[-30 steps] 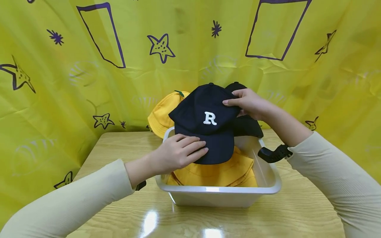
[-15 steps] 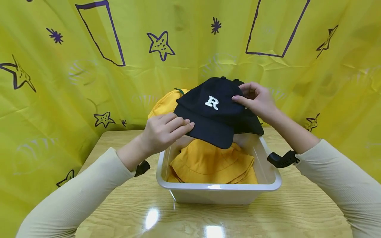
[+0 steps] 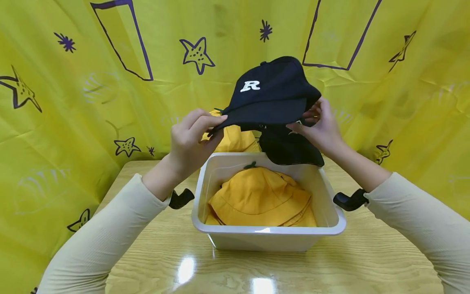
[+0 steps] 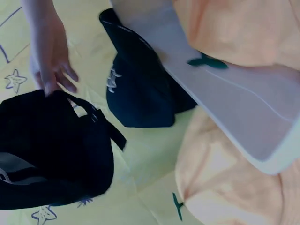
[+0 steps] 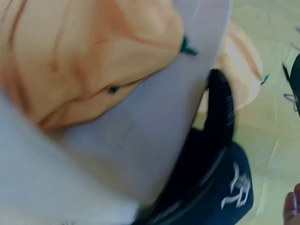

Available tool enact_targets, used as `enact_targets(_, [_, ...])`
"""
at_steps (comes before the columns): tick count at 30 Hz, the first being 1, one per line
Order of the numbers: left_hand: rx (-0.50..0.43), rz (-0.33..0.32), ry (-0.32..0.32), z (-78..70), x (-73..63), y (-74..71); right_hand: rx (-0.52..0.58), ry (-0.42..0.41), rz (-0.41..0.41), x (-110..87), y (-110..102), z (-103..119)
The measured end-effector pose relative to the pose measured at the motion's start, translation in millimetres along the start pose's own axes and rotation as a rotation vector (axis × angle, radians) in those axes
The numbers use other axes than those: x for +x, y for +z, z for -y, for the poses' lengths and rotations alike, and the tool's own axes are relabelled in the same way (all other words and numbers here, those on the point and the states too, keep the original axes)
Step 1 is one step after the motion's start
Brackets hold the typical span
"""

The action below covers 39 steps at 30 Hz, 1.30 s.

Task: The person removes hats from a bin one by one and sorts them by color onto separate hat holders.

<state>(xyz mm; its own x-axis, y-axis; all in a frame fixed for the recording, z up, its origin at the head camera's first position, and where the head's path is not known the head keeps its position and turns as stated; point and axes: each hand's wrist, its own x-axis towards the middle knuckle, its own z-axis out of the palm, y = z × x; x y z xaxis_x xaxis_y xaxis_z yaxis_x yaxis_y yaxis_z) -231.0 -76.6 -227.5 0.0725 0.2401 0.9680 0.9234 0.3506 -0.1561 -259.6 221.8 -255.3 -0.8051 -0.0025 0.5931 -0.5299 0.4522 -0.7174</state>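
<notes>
1. Here's our cap (image 3: 275,92) — up in the air, upper centre of the frame, above the far side of the bin (image 3: 268,230), crown uppermost and the white R (image 3: 250,85) toward the left.
2. Our left hand (image 3: 192,139), left of centre, pinches the brim (image 3: 264,112) at its left end, thumb below and fingers above.
3. Our right hand (image 3: 323,124), right of centre, has the cap's lower right edge between thumb and fingers; the left wrist view puts that grip near the strap (image 4: 117,136) at the back.
4. So the cap spans the space between our hands, touching both, brim to the left hand and back edge to the right.
5. We'd call it light: cloth, no slip to fear, nothing to break. The crown looks soft and likely to dent or fold; the brim should be the stiff part.
6. Best hold, we reckon — brim at one end, back edge at the other, just as our fingers sit, with no squeeze on the crown.
7. Below, yellow hats (image 3: 257,192) fill the bin's middle; a second cap (image 3: 288,145) is at its far rim, whether resting on it we can't tell.
</notes>
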Motion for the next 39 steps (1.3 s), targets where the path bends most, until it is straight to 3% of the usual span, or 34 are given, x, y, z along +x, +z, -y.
enact_targets(2, [-0.038, -0.021, -0.024, -1.5, 1.9, 1.9, 0.035, 0.093, -0.07, 6.7, 5.5, 5.6])
enact_targets(5, [-0.068, -0.038, -0.042, -2.5, 3.6, 4.0, 0.059, 0.141, -0.2, 14.6, 12.7, 10.9])
enact_targets(7, [-0.068, -0.043, -0.044, -2.1, 4.0, 4.1, 0.001, 0.146, -0.273, 16.3, 15.3, 12.0])
enact_targets(14, [0.016, -0.075, -0.02, 3.4, 4.2, 3.3, -0.294, 0.1, -0.4, 18.2, 10.4, 2.4])
enact_targets(17, [0.04, -0.076, 0.001, 4.1, 2.9, 6.2, -0.314, 0.104, -0.399, 19.6, 6.6, -2.3])
enact_targets(22, [0.064, -0.059, 0.047, 2.6, 3.1, 13.2, -0.369, 0.1, -0.297, 21.7, 3.5, -1.3])
enact_targets(25, [0.092, -0.038, 0.069, 2.9, 6.2, 16.6, -0.311, 0.182, -0.281, 18.9, 2.8, 4.9])
enact_targets(27, [0.12, -0.014, 0.093, 3.9, 8.9, 19.1, -0.249, 0.18, -0.305, 15.5, 1.7, 9.8])
enact_targets(30, [0.162, 0.016, 0.13, 7.0, 13.1, 23.7, -0.177, 0.011, -0.368, 11.0, -1.4, 17.9])
enact_targets(35, [0.228, 0.046, 0.18, 14.6, 23.6, 35.8, -0.208, -0.49, -0.386, 9.0, -8.4, 29.7])
enact_targets(37, [0.261, 0.047, 0.195, 17.5, 29.1, 42.3, -0.221, -0.613, -0.354, 9.8, -8.6, 34.7])
enact_targets(39, [0.297, 0.043, 0.209, 19.8, 33.9, 49.1, -0.226, -0.671, -0.326, 10.6, -7.0, 39.6])
